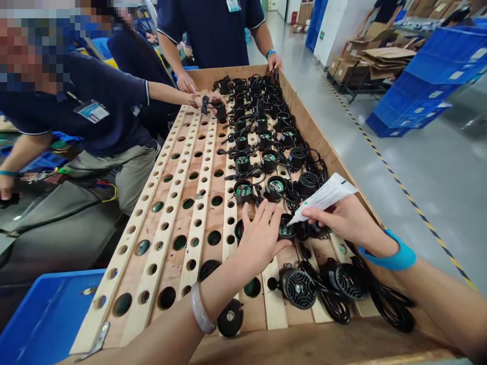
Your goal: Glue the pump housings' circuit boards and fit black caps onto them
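A white squeeze tube (323, 198) is gripped in my right hand (344, 218), tilted with its narrow nozzle pointing down to the left. The nozzle tip is at the mouth of an open round black housing (286, 229) with a green circuit board inside. Over the neighbouring housing (239, 230), partly hidden, my left hand (262, 233) lies palm down with its fingers spread; whether it touches that housing I cannot tell. Just nearer to me sits a black housing with a patterned grille cover (299, 288), its coiled black cable (331, 299) beside it.
A wooden tray with drilled slats (163, 243) holds several rows of cabled black housings. At its left side a co-worker's hand (211, 104) handles a housing; another person stands at the far end. A blue bin (49, 309) stands at lower left, stacked blue crates (422, 86) at right.
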The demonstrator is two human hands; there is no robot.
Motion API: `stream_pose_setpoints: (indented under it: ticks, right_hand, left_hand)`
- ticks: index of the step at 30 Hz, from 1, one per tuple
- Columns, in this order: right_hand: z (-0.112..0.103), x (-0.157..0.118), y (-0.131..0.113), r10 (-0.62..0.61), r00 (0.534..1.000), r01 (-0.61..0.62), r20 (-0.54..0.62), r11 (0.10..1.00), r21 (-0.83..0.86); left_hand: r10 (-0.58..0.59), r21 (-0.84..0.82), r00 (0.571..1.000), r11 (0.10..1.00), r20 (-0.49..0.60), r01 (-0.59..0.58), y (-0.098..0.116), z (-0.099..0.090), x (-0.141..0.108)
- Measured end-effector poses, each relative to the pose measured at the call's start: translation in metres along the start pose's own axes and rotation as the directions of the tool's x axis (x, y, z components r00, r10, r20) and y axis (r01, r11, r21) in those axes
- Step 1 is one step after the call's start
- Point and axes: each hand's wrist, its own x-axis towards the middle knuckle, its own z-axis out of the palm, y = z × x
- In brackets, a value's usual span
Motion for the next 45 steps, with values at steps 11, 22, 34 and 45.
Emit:
stream_pose_setpoints:
  ticks: [11,22,34,45]
  right_hand:
    - [0.01,0.003,0.003,-0.162,0.986,0.165,0.031,0.972,-0.169]
    - [0.015,0.004,0.0,-0.199,0.977,0.21,0.076,0.961,-0.177]
    - [0.018,0.005,-0.002,-0.285,0.956,0.295,0.073,0.926,-0.237]
    - [0.019,0.004,-0.007,-0.34,0.938,0.345,0.061,0.912,-0.223]
  left_hand:
    - [-0.076,-0.027,0.997,0.997,-0.006,0.076,-0.001,0.002,0.001]
    - [-0.091,-0.017,0.996,0.996,-0.021,0.09,0.0,0.003,0.002]
    - [-0.098,-0.041,0.995,0.994,-0.012,0.097,0.0,0.002,0.002]
    - [-0.099,-0.049,0.995,0.994,-0.007,0.098,-0.002,0.004,0.002]
